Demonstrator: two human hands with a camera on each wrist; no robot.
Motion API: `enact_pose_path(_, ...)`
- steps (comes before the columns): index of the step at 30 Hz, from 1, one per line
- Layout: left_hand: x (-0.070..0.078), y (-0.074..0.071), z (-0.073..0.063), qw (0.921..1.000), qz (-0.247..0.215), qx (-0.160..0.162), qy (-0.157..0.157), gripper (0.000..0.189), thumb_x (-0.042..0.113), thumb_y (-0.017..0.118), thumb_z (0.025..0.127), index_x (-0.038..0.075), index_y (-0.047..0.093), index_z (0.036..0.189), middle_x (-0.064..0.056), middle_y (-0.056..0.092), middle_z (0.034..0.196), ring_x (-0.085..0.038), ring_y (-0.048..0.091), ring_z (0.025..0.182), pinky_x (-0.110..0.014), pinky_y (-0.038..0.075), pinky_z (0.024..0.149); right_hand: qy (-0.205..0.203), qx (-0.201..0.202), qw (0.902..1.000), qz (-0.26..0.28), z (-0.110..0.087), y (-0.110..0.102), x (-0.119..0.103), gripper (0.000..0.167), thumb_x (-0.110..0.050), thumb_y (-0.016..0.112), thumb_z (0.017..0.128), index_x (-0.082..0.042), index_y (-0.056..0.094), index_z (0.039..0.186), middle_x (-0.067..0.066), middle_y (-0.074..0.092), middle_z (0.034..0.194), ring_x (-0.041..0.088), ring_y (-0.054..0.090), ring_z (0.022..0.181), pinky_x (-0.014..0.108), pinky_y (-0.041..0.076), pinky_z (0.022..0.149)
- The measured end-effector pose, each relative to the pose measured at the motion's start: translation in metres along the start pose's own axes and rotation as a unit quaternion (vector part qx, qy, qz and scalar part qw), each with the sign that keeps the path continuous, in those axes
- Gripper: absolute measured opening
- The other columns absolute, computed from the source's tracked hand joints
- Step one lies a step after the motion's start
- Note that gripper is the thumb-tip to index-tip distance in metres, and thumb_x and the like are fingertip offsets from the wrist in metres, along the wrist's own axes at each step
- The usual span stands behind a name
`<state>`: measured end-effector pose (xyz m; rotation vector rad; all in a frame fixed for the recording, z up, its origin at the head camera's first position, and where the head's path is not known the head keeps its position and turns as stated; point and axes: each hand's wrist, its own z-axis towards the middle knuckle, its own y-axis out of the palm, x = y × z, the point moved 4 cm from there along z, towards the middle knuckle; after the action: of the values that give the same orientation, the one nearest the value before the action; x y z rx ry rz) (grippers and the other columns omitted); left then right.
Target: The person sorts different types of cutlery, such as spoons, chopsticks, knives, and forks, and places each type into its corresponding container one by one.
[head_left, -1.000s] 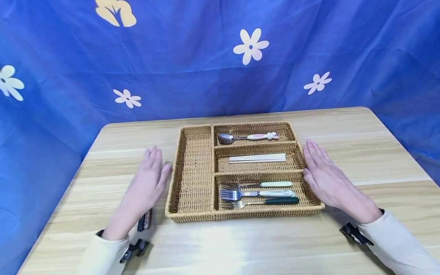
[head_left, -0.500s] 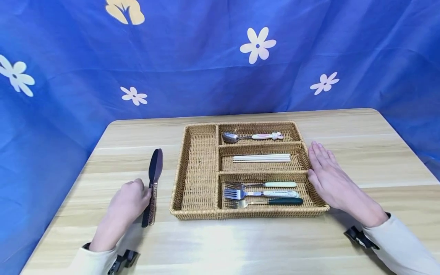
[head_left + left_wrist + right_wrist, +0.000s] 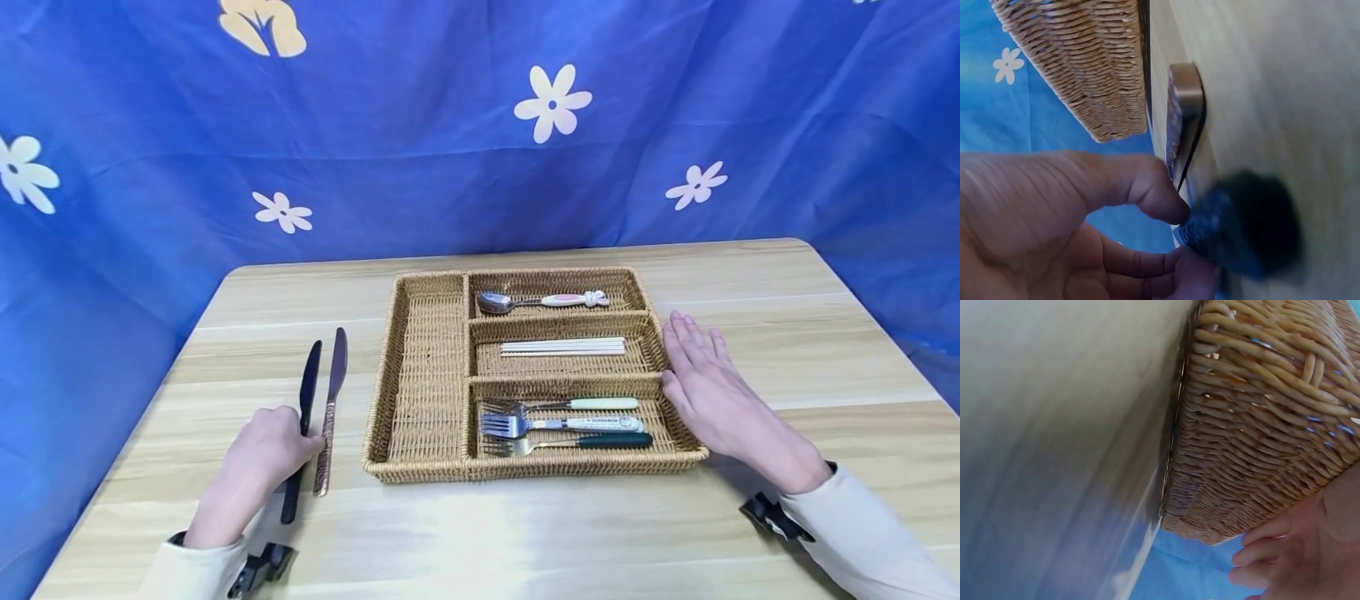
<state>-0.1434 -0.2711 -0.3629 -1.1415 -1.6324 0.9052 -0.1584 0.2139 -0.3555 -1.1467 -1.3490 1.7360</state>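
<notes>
My left hand (image 3: 258, 454) pinches the handle of a black table knife (image 3: 309, 387) between thumb and fingers, left of the basket. In the left wrist view its dark handle end (image 3: 1241, 225) looks large and blurred. Just right of it, a copper-brown table knife (image 3: 331, 417) with a textured handle lies on the table, pointing away. My right hand (image 3: 716, 404) rests with straight fingers along the right side of the divided wicker basket (image 3: 427, 375). The right wrist view shows those fingers (image 3: 1266, 550) at the woven wall.
The basket's right compartments hold a spoon (image 3: 570, 299) with a rabbit-ended handle, several white chopsticks (image 3: 562, 347), and three forks, the nearest a dark green-handled fork (image 3: 615, 439). Its long left compartment is bare. A blue flowered cloth (image 3: 420, 183) hangs behind the wooden table (image 3: 465, 542).
My left hand came down from beside the basket to the two knives, which lay side by side. The black knife has moved left and nearer, apart from the brown one. The right hand stays put.
</notes>
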Motion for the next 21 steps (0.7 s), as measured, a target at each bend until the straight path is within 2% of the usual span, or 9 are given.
enact_pose_path(7,-0.003,0.0,-0.001,0.9999,-0.002,-0.004,-0.013,0.036,0.025,0.075,0.078,0.009,0.049,0.059,-0.007,0.05,0.059,-0.02,0.048,0.052,-0.03,0.038,0.045,0.009,-0.003,1.0,-0.002,0.0,0.0,0.0,0.06,-0.022,0.031,0.104,0.013,0.011,0.148,0.027,0.001,0.157,0.044,0.003,0.144,0.054,-0.015,0.114)
enact_pose_path(12,-0.005,-0.003,-0.001,0.9996,-0.003,-0.008,-0.026,0.035,0.025,0.076,0.076,0.007,0.05,0.059,-0.009,0.051,0.061,-0.021,0.049,0.054,-0.031,0.04,0.046,0.008,-0.001,1.0,0.002,0.0,0.0,0.0,0.06,-0.021,0.032,0.103,0.013,0.011,0.148,0.027,0.002,0.157,0.045,0.003,0.144,0.055,-0.015,0.114)
enact_pose_path(17,-0.008,-0.003,-0.001,0.9998,-0.008,0.004,-0.02,0.039,0.027,0.076,0.076,0.009,0.048,0.056,-0.006,0.048,0.058,-0.021,0.047,0.055,-0.03,0.038,0.047,0.008,0.001,1.0,0.002,0.0,0.0,0.0,0.06,-0.022,0.032,0.103,0.013,0.012,0.148,0.027,0.003,0.157,0.045,0.005,0.144,0.058,-0.013,0.114)
enact_pose_path(21,-0.011,-0.001,-0.006,0.9985,-0.053,0.004,-0.009,0.037,0.024,0.076,0.078,0.009,0.047,0.06,-0.003,0.051,0.057,-0.014,0.055,0.049,-0.029,0.046,0.046,0.008,0.005,1.0,0.003,0.0,0.0,0.0,0.06,-0.022,0.032,0.103,0.012,0.013,0.149,0.027,0.005,0.157,0.046,0.005,0.144,0.058,-0.013,0.113)
